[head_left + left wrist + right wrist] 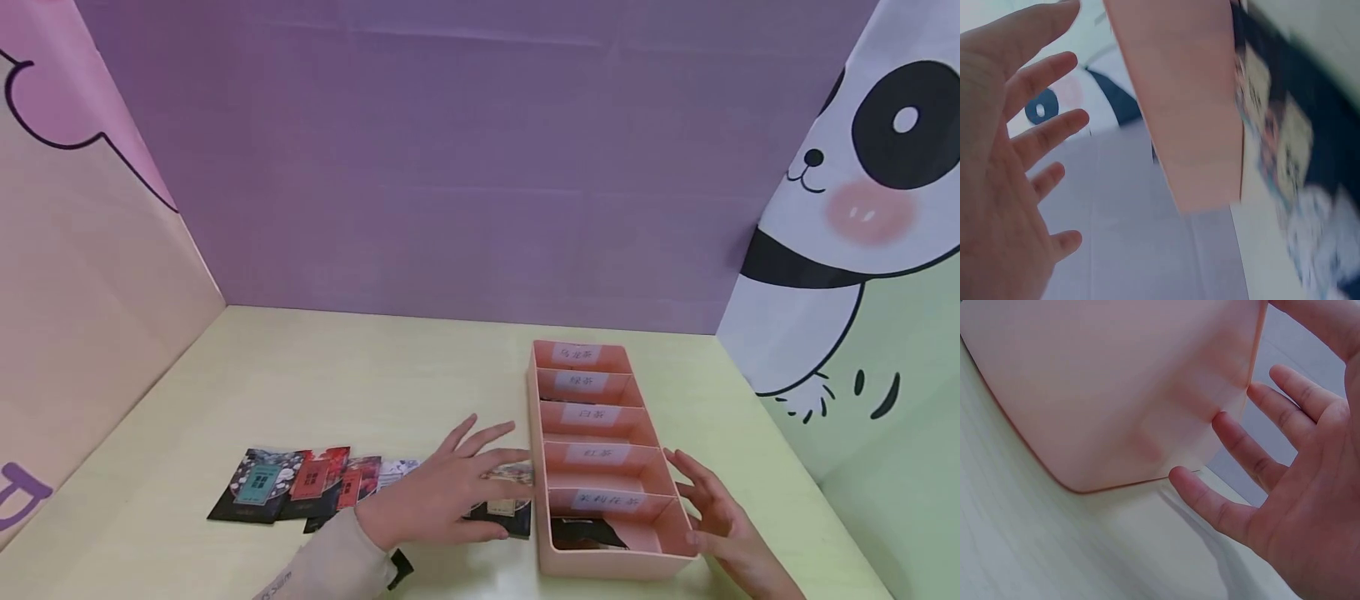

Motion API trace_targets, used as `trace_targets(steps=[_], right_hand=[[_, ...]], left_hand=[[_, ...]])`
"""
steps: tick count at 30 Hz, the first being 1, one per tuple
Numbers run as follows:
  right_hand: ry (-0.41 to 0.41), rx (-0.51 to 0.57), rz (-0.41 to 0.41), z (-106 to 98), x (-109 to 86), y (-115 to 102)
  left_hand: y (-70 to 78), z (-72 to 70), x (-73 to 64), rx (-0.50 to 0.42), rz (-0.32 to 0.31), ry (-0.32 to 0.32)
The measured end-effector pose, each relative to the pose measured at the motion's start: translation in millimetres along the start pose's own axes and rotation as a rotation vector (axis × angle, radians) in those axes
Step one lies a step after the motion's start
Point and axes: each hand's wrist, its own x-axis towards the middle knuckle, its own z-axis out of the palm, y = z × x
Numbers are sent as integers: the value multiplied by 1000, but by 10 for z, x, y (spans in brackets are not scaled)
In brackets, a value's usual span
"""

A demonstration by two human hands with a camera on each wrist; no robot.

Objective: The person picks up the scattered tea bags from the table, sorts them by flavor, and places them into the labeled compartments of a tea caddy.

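Note:
A long pink box (611, 567) with several labelled compartments stands on the table. A dark packet (585, 533) lies in its nearest compartment. My left hand (442, 496), fingers spread and nothing held, hovers at the box's left side, over a dark packet (516, 523) with a pale label. In the left wrist view that hand (1016, 162) appears beside the pink wall. My right hand (727, 529) rests at the box's right side near the front corner, thumb by the rim. Its extended fingertips (1185, 478) meet the outer wall in the right wrist view.
Left of the box lies an overlapping row of tea packets: a dark one with a teal label (258, 485), red ones (318, 477) and a whitish one (396, 471), partly hidden by my left arm. A small black piece (401, 568) pokes out beside the sleeve. Printed walls enclose the table.

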Motion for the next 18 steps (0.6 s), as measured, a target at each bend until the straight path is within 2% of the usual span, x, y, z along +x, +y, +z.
trace_targets(steps=[4, 11, 15, 18], right_hand=[[-3, -1, -10, -8, -1, -9], [-4, -4, -10, -10, 3, -13], [0, 0, -13, -6, -1, -14], [2, 3, -7, 3, 1, -10]], left_hand=[[-158, -84, -127, 41, -86, 30], [-441, -292, -442, 86, -243, 174], [-598, -392, -654, 114, -332, 187], [-691, -517, -829, 117, -419, 198]])
